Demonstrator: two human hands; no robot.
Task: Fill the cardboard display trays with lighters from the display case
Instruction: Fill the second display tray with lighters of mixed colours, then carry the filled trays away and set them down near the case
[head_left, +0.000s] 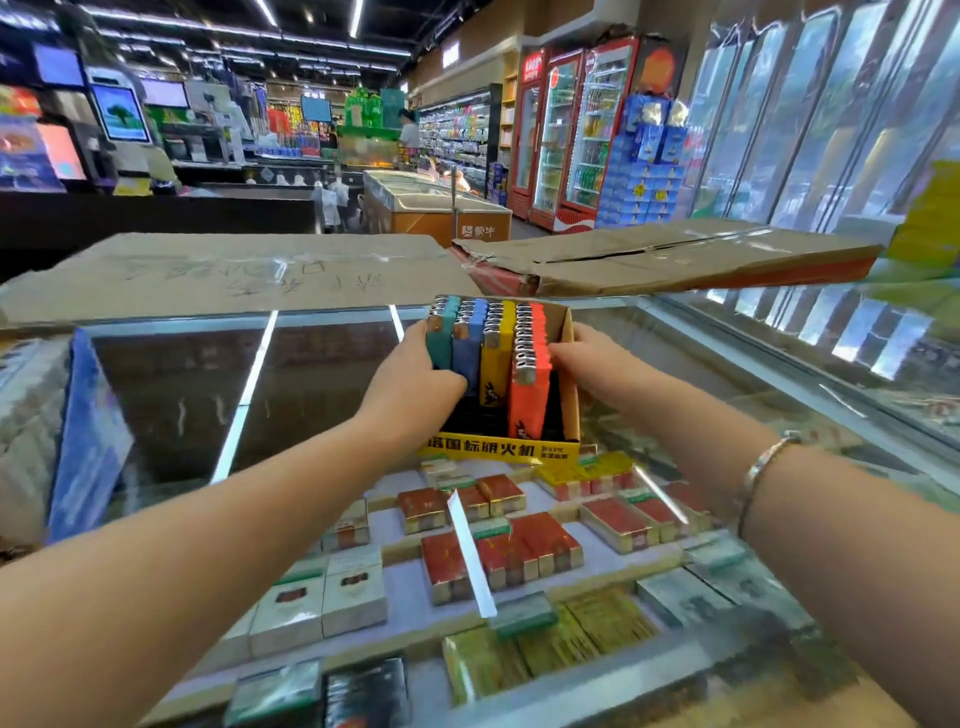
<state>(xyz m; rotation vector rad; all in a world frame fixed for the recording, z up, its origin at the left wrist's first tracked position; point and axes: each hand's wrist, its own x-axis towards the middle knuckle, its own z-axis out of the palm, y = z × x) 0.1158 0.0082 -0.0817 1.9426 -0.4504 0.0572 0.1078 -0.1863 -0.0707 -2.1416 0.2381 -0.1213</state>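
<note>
A cardboard display tray (569, 410) with a yellow printed front stands on the glass top of the display case (322, 405). Upright lighters fill it in rows: teal (441, 338), blue (467, 348), yellow (496, 358) and orange-red (530, 384). My left hand (415, 374) grips the tray's left side, fingers curled round the teal row. On the right, the fingers of my right hand (587, 353) reach over the tray wall beside the orange-red lighters. The tray's left wall is hidden behind my left hand.
Flattened cardboard sheets (234, 270) and a flat carton (675, 260) lie at the far edge of the case. Cigarette packs (498, 551) sit under the glass. A blue-edged box (88, 441) stands at the left. Chest freezers and drink fridges stand beyond.
</note>
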